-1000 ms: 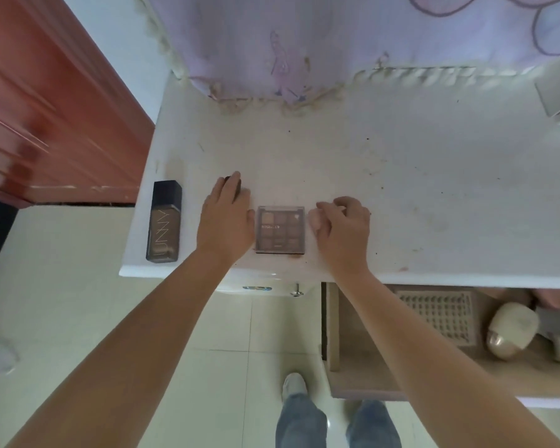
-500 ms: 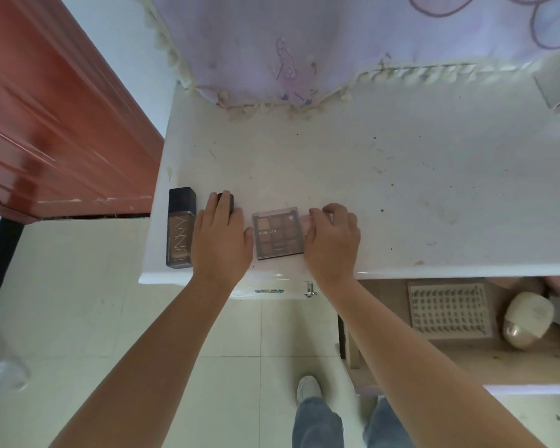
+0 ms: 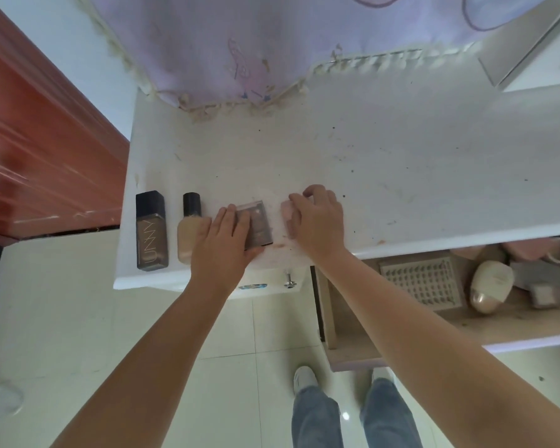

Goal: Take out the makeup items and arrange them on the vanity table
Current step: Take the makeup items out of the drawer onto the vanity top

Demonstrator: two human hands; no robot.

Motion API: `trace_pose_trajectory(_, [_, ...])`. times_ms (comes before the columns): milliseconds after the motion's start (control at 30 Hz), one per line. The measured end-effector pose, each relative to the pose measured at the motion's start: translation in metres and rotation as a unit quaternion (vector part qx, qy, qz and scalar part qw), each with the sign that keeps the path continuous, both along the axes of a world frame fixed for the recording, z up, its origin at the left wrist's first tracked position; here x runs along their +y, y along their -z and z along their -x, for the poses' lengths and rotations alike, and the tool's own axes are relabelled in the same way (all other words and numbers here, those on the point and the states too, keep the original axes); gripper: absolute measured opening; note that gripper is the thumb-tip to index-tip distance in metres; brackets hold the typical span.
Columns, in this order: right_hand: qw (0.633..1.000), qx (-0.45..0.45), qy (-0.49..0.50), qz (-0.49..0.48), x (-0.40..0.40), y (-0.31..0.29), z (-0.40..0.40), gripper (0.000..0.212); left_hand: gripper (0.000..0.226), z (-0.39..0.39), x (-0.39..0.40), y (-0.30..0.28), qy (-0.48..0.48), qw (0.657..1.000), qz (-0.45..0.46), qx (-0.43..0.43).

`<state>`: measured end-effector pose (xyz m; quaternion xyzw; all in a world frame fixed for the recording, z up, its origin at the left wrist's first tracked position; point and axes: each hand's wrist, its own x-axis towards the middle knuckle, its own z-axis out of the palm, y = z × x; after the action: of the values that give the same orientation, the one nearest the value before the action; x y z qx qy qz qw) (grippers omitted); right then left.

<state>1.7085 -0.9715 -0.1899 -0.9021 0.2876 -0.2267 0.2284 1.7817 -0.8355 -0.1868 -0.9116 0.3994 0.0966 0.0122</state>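
Square brown eyeshadow palette (image 3: 256,224) lies between both hands, left hand (image 3: 222,245) flat atop it, right hand (image 3: 317,221) curled over a small pink item (image 3: 286,210) just beside.

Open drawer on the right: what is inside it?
The drawer holds a beige grid tray, a cream egg-shaped case, small grey boxes and pink items. The vanity top covers its back part.
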Motion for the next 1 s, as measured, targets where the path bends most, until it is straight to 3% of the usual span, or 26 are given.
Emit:
trace_pose_trajectory(200, [0.997,0.02,-0.044,-0.059,-0.016,-0.001,0.032,0.031,0.065,0.011,-0.009,-0.018,-0.013,1.0,-0.021,0.019])
trace_pose_trajectory(267, [0.997,-0.025,-0.062,-0.037,-0.022,0.0,0.066,0.027,0.064,0.03,-0.02,-0.025,0.01,0.999,0.036,0.017])
trace_pose_trajectory(333, [0.996,-0.019,-0.085,-0.019,-0.032,0.006,0.11,0.021,0.048,0.06,-0.036,-0.025,0.086,0.987,0.13,-0.025])
trace_pose_trajectory(400, [0.991,0.051,-0.12,-0.033,-0.049,0.017,0.154,0.023,0.033,0.094,-0.053,-0.015,0.146,0.964,0.22,-0.027])
trace_pose_trajectory(433, [0.984,0.115,-0.127,-0.053,-0.06,0.023,0.172,0.021,0.03,0.111,-0.061,-0.009,0.172,0.959,0.225,0.005])
trace_pose_trajectory(533, [0.922,0.361,-0.074,-0.122,-0.099,0.043,0.212,0.027,0.029,0.16,-0.09,0.019,0.14,0.97,0.084,0.178])
trace_pose_trajectory(633, [0.886,0.455,0.016,-0.086,-0.135,0.054,0.233,0.036,0.041,0.189,-0.12,0.052,-0.016,0.95,-0.026,0.31])
trace_pose_trajectory(733, [0.871,0.471,0.114,-0.077,-0.159,0.062,0.243,0.054,0.06,0.201,-0.153,0.074,-0.033,0.958,-0.039,0.281])
trace_pose_trajectory(833, [0.851,0.43,0.215,-0.213,-0.176,0.071,0.245,0.076,0.073,0.208,-0.181,0.091,0.005,0.976,-0.066,0.209])
trace_pose_trajectory(1000, [0.844,0.39,0.239,-0.28,-0.185,0.091,0.248,0.085,0.082,0.21,-0.204,0.1,-0.006,0.977,-0.113,0.183])
